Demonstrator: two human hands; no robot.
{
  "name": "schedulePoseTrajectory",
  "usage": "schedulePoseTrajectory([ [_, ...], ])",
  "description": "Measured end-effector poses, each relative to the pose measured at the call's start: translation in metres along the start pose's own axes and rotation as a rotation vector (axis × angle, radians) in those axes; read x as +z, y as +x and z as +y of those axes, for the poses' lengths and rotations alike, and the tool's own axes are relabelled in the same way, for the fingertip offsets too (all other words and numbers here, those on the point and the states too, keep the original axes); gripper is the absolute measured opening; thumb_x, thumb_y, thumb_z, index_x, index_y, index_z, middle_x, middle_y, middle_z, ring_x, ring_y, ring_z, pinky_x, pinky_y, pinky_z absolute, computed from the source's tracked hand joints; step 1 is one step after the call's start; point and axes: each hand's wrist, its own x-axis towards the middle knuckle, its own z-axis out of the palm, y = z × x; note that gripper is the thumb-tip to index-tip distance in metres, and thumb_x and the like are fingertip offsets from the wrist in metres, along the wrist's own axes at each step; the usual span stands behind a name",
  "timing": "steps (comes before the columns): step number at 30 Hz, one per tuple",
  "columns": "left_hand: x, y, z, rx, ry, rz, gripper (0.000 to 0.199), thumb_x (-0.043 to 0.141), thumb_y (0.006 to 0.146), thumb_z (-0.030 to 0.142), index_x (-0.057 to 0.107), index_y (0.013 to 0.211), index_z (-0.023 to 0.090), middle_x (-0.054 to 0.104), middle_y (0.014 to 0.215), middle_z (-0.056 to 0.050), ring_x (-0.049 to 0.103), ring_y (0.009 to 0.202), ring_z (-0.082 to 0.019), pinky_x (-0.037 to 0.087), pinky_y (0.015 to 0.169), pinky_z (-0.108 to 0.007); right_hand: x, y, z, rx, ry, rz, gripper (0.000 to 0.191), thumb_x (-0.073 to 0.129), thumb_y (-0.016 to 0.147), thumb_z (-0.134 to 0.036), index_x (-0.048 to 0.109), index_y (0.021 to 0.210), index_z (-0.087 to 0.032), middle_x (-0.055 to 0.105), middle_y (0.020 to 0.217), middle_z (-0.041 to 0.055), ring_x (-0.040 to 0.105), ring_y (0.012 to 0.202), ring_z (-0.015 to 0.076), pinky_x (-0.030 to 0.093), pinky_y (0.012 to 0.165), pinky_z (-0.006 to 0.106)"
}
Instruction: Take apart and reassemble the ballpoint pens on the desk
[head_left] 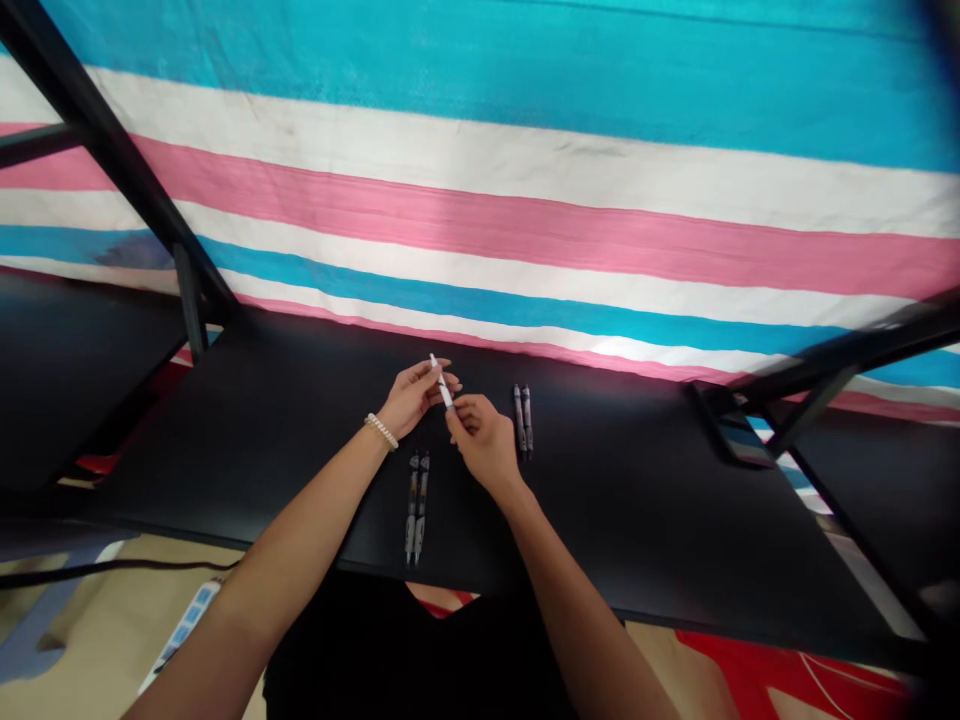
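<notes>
Between my two hands, above the black table, a white pen is held at a tilt. My left hand, with a beaded bracelet on its wrist, pinches the pen's upper part between thumb and fingers. The fingertips of my right hand close on its lower end, and part of that end is hidden by them. Two dark pens with grey grips lie side by side near the table's front edge. Just right of my right hand, two more dark patterned pens lie side by side.
The black table stretches to both sides. Black metal frames rise at its left and right ends. A striped blue, white and pink sheet hangs behind it. A white power strip lies on the floor at lower left.
</notes>
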Motion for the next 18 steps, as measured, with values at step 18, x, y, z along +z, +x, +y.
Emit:
schedulePoseTrajectory([
  [18,-0.003,0.007,-0.003,0.199,0.032,0.252,0.037,0.082,0.071,0.028,0.062,0.101,0.018,0.067,0.083,-0.001,0.071,0.081,-0.017,0.055,0.08,-0.032,0.022,0.019,0.029,-0.222,-0.263,0.113,0.03,0.043,0.097,-0.029,0.069,0.088,-0.017,0.054,0.058,-0.0012,0.048,0.05,0.0121,0.037,0.053,0.024],
])
